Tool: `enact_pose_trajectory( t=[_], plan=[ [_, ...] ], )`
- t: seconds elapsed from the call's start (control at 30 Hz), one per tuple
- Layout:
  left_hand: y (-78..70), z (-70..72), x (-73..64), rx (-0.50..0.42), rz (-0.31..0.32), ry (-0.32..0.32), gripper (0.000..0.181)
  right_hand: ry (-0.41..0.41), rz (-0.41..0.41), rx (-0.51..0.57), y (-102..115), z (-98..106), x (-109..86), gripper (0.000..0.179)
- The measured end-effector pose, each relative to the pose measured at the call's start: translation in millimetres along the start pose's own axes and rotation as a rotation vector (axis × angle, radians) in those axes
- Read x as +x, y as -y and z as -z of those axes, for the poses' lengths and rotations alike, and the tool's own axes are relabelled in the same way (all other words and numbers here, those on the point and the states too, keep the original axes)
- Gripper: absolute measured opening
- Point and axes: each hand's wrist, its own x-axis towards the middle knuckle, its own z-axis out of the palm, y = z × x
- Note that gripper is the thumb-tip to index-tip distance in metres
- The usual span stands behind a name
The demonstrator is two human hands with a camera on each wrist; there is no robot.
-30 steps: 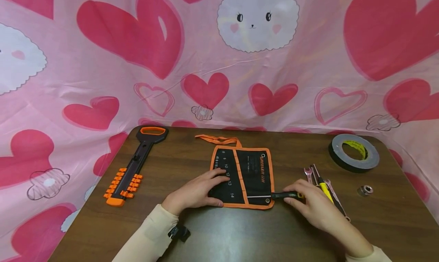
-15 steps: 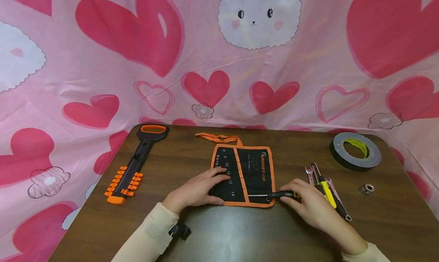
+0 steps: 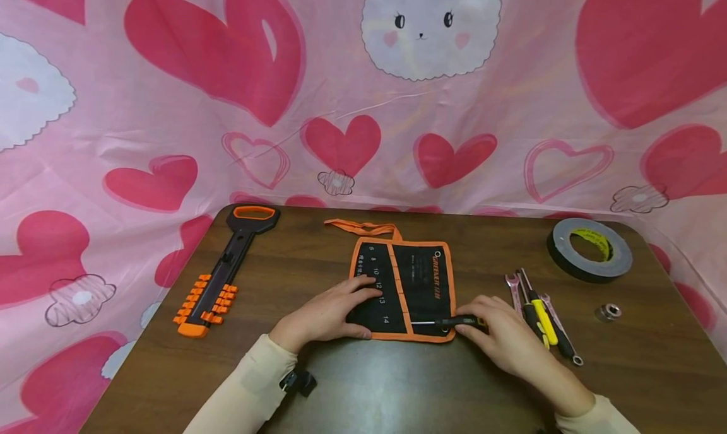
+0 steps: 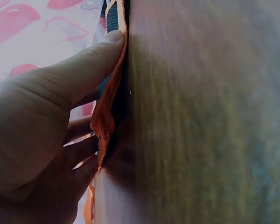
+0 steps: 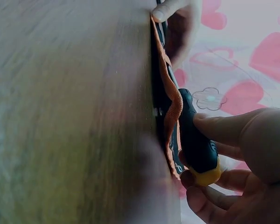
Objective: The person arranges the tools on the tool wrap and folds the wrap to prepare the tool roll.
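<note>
A black tool pouch [image 3: 421, 276] with orange trim lies flat on the table, numbers printed down its left panel. My left hand [image 3: 326, 311] rests on that panel, fingers spread over it and thumb at the near edge. My right hand [image 3: 505, 333] pinches the handle of a screwdriver [image 3: 457, 321] over the pouch's right panel. In the right wrist view the screwdriver's handle [image 5: 198, 140] is black with a yellow end, held between thumb and fingers. Its metal shaft points left, and the tip is hidden in the pocket at the orange divider.
Right of my right hand lie wrenches [image 3: 559, 325] and yellow-and-black screwdrivers [image 3: 544, 320]. A metal socket [image 3: 609, 312] and a tape roll [image 3: 591, 250] sit farther right. At the left lies a black rack with orange clips [image 3: 218, 276]. A heart-printed cloth [image 3: 397, 106] hangs behind the table.
My right hand has moved left, sliding the screwdriver farther into the pocket, so less of its shaft shows. The left hand has stayed on the pouch.
</note>
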Motion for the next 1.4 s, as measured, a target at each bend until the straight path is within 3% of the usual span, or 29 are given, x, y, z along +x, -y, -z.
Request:
enact_pose_trajectory(
  t=[0.63,0.97,1.4],
  plan=[
    [-3.9,1.5,0.8,0.002,0.016,0.01,0.076,0.064,0.009,0.018,6.8,-6.2,9.3,0.017],
    [-2.8,-1.9,-0.1,0.007,0.026,0.014,0.078,0.103,-0.049,0.008,13.1,-10.4,10.5,0.019],
    [-5.0,1.5,0.3,0.005,0.035,0.017,0.077,0.1,-0.006,0.001,16.2,-13.4,16.8,0.019]
  ],
)
